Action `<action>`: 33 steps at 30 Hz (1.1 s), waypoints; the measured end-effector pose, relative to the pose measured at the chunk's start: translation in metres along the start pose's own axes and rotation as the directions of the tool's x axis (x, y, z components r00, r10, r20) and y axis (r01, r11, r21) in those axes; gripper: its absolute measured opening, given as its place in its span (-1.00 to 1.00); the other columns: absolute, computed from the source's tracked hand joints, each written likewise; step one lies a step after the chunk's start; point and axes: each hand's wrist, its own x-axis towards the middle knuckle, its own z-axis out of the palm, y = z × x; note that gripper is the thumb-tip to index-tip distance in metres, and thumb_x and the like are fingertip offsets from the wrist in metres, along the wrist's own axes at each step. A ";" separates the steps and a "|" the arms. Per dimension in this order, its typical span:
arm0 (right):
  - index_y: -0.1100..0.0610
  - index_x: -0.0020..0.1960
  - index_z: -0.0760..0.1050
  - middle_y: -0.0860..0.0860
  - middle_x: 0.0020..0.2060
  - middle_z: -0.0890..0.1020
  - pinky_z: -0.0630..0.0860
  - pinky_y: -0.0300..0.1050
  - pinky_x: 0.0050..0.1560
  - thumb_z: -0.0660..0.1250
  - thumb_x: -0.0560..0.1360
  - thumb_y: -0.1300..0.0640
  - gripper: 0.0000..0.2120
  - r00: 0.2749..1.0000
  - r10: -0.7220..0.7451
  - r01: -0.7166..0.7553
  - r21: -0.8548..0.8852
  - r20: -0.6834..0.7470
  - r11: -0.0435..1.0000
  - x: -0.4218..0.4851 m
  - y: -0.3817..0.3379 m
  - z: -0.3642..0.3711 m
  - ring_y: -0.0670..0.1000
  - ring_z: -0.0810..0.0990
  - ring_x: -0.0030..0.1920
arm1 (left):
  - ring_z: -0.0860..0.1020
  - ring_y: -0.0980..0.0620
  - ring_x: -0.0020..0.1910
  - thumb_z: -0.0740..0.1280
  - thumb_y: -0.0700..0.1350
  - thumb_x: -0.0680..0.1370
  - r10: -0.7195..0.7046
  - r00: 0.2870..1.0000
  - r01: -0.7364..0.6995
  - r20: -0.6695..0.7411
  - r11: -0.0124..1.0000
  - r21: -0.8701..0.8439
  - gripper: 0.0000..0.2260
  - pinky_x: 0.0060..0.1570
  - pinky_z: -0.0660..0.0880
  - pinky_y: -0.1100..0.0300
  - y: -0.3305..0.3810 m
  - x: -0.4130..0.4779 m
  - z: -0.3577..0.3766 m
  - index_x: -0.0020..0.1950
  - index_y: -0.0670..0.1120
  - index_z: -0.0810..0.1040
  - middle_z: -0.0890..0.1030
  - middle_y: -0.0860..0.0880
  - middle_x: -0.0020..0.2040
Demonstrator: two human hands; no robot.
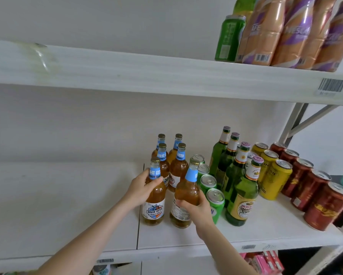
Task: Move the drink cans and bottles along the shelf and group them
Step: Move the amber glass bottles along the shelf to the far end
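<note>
Several amber beer bottles with blue neck labels stand in two rows on the white middle shelf (67, 205). My left hand (142, 188) grips the front-left amber bottle (154, 207) at its shoulder. My right hand (196, 210) holds the front-right amber bottle (186, 192) around its body; this bottle leans slightly right. To the right stand a row of green cans (215, 201), then green glass bottles (243, 197), yellow cans (275, 179) and red-brown cans (325, 205).
The upper shelf (147, 74) overhangs, carrying tan and purple coffee bottles (285, 32) and a green can (229, 38) at the right. A metal bracket (297, 124) sits behind the cans. The shelf's left half is bare. Pink packs (263, 262) lie below.
</note>
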 end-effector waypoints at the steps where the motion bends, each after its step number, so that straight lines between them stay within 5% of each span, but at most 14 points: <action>1: -0.04 0.13 0.51 -0.03 -0.01 0.67 0.52 -0.20 -0.14 0.57 0.28 0.30 -0.48 1.000 -0.013 0.013 -0.008 0.005 1.000 0.004 0.002 0.002 0.00 0.63 0.02 | 0.53 0.10 0.17 0.32 0.02 0.59 0.006 1.000 -0.006 0.002 1.000 -0.001 -0.69 0.14 0.49 0.21 -0.002 0.004 0.000 0.32 0.11 0.41 0.55 0.11 0.17; 8: -0.03 0.21 0.47 -0.01 0.04 0.65 0.54 -0.25 -0.14 0.58 0.27 0.30 -0.40 0.997 -0.073 0.072 -0.023 -0.013 0.997 0.031 0.013 0.007 -0.01 0.63 0.04 | 0.54 0.14 0.17 0.35 -0.01 0.57 0.052 0.998 -0.052 0.026 0.999 -0.001 -0.70 0.15 0.50 0.21 -0.016 0.026 -0.002 0.28 0.13 0.43 0.58 0.06 0.20; 18: -0.09 0.33 0.41 -0.08 0.14 0.63 0.55 -0.01 0.18 0.59 0.25 0.23 -0.27 0.995 -0.101 0.102 -0.038 0.025 0.994 0.052 0.031 0.007 -0.02 0.60 0.16 | 0.59 0.21 0.10 0.40 -0.02 0.54 0.069 0.998 -0.068 0.005 0.996 -0.065 -0.70 0.07 0.54 0.28 -0.026 0.031 0.006 0.17 0.29 0.43 0.59 0.11 0.17; 23: -0.10 0.34 0.35 -0.09 0.19 0.59 0.53 -0.10 0.18 0.61 0.28 0.24 -0.25 0.993 -0.119 0.121 -0.062 0.024 0.991 0.052 0.033 0.007 -0.07 0.57 0.18 | 0.62 0.12 0.13 0.47 -0.02 0.48 -0.022 1.000 0.016 -0.021 0.970 -0.242 -0.64 0.09 0.58 0.17 -0.036 0.024 0.013 0.24 0.11 0.50 0.64 0.09 0.14; 26: -0.09 0.39 0.30 -0.16 0.21 0.56 0.51 -0.20 0.19 0.64 0.23 0.19 -0.15 0.984 -0.177 0.175 -0.138 -0.007 0.975 0.045 0.039 0.007 -0.16 0.56 0.18 | 0.62 0.13 0.14 0.58 0.06 0.34 -0.075 0.997 0.067 -0.009 0.926 -0.372 -0.43 0.07 0.57 0.18 -0.052 0.012 0.012 0.30 0.09 0.47 0.65 0.10 0.17; 29: -0.05 0.41 0.30 -0.19 0.22 0.57 0.52 -0.35 0.10 0.62 0.27 0.22 -0.17 0.974 -0.223 0.215 -0.165 -0.031 0.963 0.036 0.052 0.007 -0.22 0.57 0.16 | 0.60 0.11 0.19 0.60 0.07 0.23 -0.099 0.995 0.093 0.002 0.924 -0.370 -0.28 0.15 0.56 0.10 -0.082 -0.004 0.015 0.34 0.02 0.45 0.63 0.07 0.22; 33: -0.12 0.38 0.33 -0.22 0.23 0.56 0.49 -0.26 0.21 0.56 0.34 0.23 -0.28 0.965 -0.237 0.218 -0.162 -0.109 0.962 0.034 0.065 0.011 -0.25 0.56 0.18 | 0.65 0.03 0.11 0.63 -0.14 0.27 -0.131 0.990 0.106 -0.056 0.938 -0.329 -0.37 0.02 0.58 0.23 -0.111 -0.013 0.027 0.28 -0.05 0.48 0.69 0.02 0.12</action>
